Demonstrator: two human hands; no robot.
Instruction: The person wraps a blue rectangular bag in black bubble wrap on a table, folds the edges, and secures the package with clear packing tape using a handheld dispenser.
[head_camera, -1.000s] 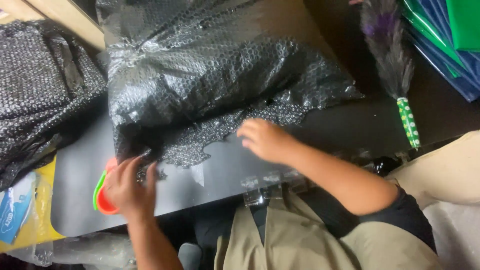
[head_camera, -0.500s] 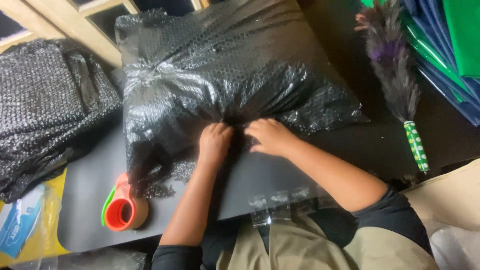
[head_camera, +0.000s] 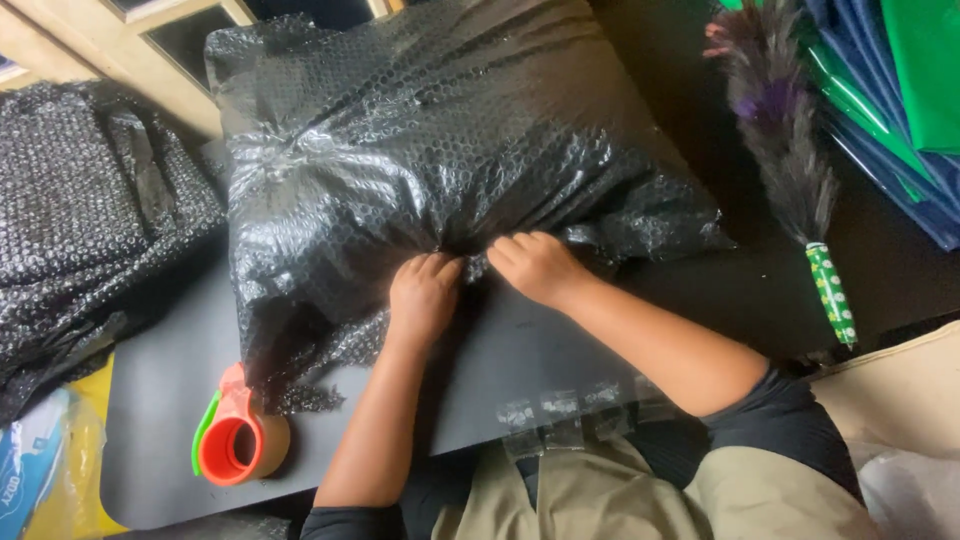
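Bubble-wrapped bundle (head_camera: 440, 170) sits mid-table, black, bumpy, glossy and pillow-shaped. Both hands now pinch its near edge: left hand (head_camera: 425, 295) has left the tape dispenser and joined right hand (head_camera: 535, 265), fingers clamped on the wrap, knuckles almost touching. At seven o'clock lies the orange-and-green tape dispenser (head_camera: 240, 440) on the smooth grey table (head_camera: 160, 400). At three o'clock, a feather duster (head_camera: 790, 180). At nine o'clock, more black bubble wrap (head_camera: 80, 240).

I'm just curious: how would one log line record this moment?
left hand: on black bubble-wrap parcel | right hand: same edge | tape dispenser: beside, untouched
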